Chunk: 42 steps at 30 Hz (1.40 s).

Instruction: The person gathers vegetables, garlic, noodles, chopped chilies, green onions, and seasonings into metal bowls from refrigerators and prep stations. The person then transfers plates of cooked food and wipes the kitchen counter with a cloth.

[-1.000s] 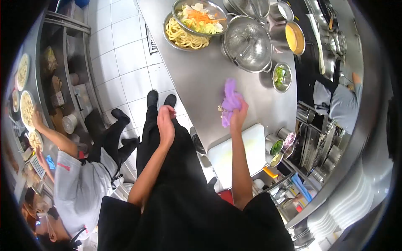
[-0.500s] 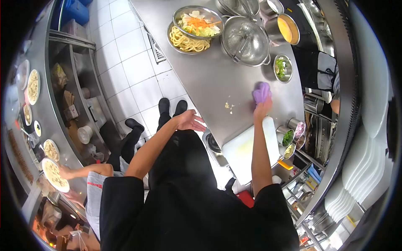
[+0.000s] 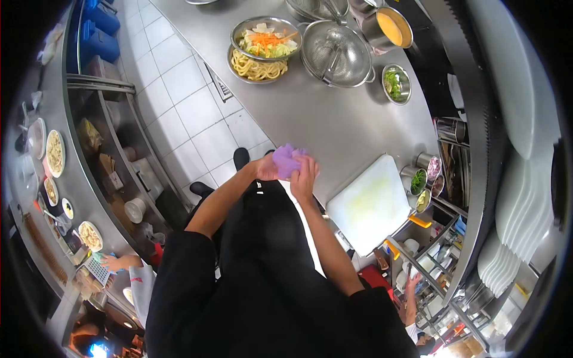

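Observation:
A crumpled purple cloth is at the near left edge of the steel counter. My right hand has its fingers bent over the cloth and grips it. Against the cloth's left side rests my left hand, just off the counter edge; the cloth hides its fingers. A white cutting board with a faint yellow stain lies to the right of my right forearm. Small white specks show below my left hand, against the dark clothing.
Farther up the counter are a bowl of cut vegetables over thick noodles, a strainer, a bowl of greens and a pot of yellow liquid. Small metal tubs line the right edge. A co-worker's hand is at the left counter.
My right hand has drawn the purple cloth across the counter to the near edge, where it meets my left hand. The pale crumbs are gone from the counter. The co-worker's hand has left the plate.

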Available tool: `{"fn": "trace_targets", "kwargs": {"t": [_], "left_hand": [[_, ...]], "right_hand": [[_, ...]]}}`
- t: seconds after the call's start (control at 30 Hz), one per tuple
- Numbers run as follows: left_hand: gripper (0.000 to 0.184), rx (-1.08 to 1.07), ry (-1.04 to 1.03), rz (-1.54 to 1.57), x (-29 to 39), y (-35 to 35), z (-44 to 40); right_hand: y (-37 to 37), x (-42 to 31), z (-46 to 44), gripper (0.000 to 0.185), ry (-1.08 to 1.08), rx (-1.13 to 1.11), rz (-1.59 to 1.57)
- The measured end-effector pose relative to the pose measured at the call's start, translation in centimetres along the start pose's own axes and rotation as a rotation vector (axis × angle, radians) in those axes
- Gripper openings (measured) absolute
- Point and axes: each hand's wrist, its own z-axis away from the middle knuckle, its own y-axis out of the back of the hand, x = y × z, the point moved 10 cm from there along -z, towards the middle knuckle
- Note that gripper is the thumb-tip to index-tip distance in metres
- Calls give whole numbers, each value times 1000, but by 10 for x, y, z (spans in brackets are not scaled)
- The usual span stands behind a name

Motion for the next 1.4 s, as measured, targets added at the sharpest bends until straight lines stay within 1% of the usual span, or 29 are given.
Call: {"fn": "trace_targets", "kwargs": {"t": [0.03, 0.13, 0.17, 0.23, 0.27, 0.3, 0.33, 0.37, 0.47, 0.5, 0.53, 0.6, 0.63, 0.67, 0.7, 0.8, 0.87, 0.9, 0.93, 1.0, 1.1, 1.13, 1.17, 1.3, 1.4], "left_hand": [[48, 3, -16, -110, -1, 12, -3], [46, 4, -49, -227, -7, 37, 2], [45, -13, -109, -292, -6, 31, 0], [42, 113, -28, -279, -9, 46, 6], [41, 176, 7, -270, -9, 56, 13], [40, 253, -42, -268, -2, 71, 21], [38, 327, -92, -265, 3, 86, 28], [37, 399, -140, -261, 8, 99, 37], [33, 477, -319, -219, 29, 116, 77], [31, 469, -329, -183, 29, 133, 83], [32, 481, -364, -178, 34, 136, 99], [34, 503, -435, -173, 41, 136, 128], [32, 564, -480, -134, 44, 142, 142], [32, 680, -463, -192, 45, 141, 162], [32, 690, -495, -193, 47, 143, 176], [32, 683, -603, -139, 53, 154, 210], [32, 685, -644, -93, 47, 159, 227], [32, 695, -657, -75, 46, 160, 234], [33, 706, -671, -54, 44, 162, 240], [30, 661, -691, 12, 36, 156, 246], [28, 605, -710, 123, 26, 156, 248], [27, 580, -718, 155, 24, 158, 246], [26, 550, -723, 187, 23, 157, 240], [25, 560, -725, 236, 23, 159, 227], [24, 603, -759, 229, 27, 157, 221]], "right_hand": [[0, -8, 2, 35, -4, 26, -18], [-10, -19, 2, 38, -86, -31, -209], [-5, -14, 0, 36, -121, 6, -288], [15, 19, -8, 33, -250, 128, -370], [37, 15, -26, 36, -201, 103, -247], [62, 2, -46, 40, -154, 79, -124], [81, -21, -64, 43, -22, 56, 197], [84, -42, -78, 47, 106, 37, 520], [73, -68, -137, 49, 193, 128, 331], [46, -49, -162, 48, 2, 42, -16], [4, -32, -179, 46, -190, -50, -365], [-78, -25, -193, 45, -710, -228, -997], [-98, -34, -199, 44, -718, -259, -1071], [-117, -40, -206, 43, -724, -292, -1145], [-135, -45, -209, 41, -735, -328, -1216], [-147, -48, -220, 41, -611, -222, -1123], [-146, -47, -210, 40, -622, -136, -1158], [-142, -48, -206, 40, -626, -96, -1176], [-140, -49, -197, 39, -655, -111, -1202], [-131, -55, -168, 36, -720, -150, -1251], [-80, -68, -120, 32, -645, -218, -1321], [-62, -64, -101, 33, -648, -222, -1300], [-41, -55, -84, 34, -650, -222, -1275], [56, -18, -32, 34, -712, -156, -1181], [112, 45, -4, 29, -726, 12, -1237]]}}
